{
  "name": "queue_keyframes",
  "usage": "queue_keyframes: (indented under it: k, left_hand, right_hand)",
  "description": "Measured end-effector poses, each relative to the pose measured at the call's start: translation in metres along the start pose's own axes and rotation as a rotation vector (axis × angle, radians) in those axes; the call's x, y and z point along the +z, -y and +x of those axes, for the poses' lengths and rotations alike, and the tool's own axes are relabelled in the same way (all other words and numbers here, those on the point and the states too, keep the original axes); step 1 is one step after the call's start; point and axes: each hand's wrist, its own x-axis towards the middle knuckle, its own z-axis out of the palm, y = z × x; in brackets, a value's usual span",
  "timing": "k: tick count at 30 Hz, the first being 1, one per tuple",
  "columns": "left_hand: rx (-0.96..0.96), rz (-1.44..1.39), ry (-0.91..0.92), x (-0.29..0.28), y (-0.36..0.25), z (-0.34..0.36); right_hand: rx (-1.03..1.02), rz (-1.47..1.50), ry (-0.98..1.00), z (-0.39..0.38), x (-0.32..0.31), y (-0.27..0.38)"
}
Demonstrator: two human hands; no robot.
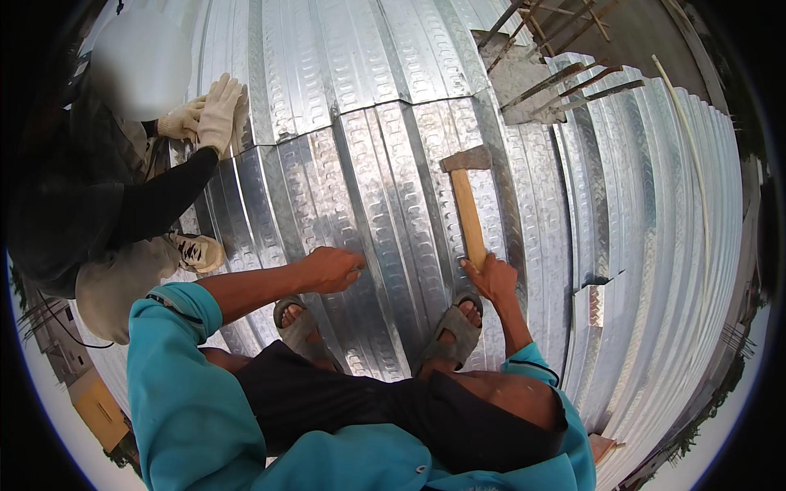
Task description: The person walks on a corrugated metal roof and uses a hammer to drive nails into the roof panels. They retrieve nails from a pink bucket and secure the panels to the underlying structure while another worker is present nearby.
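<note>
Wood-handled hammer (469, 213) is gripped by the right hand (495, 280), fingers wrapped round the near end of the handle; its head is held out over ribbed metal sheets (393, 155). The left hand (332, 270) is curled into a fist above them; whether anything small is enclosed cannot be told. At left, gloved hands (217, 119) of a co-worker (151, 209) are positioned beside the sheet seam (304, 133).

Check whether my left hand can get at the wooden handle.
Likely yes: only metal sheet lies between your left hand and the wooden handle, whose upper part is clear of your right hand.
</note>
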Motion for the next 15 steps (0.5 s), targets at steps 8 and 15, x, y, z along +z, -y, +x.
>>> queue_keyframes:
  k: [8, 15]
  left_hand:
    - [-0.026, -0.092, -0.048, 0.014, 0.001, 0.014]
    - [0.043, -0.036, -0.027, 0.006, -0.03, 0.032]
  right_hand:
    - [0.0, 0.144, -0.336, -0.028, 0.016, -0.036]
    - [0.225, 0.408, -0.333, -0.102, 0.054, -0.05]
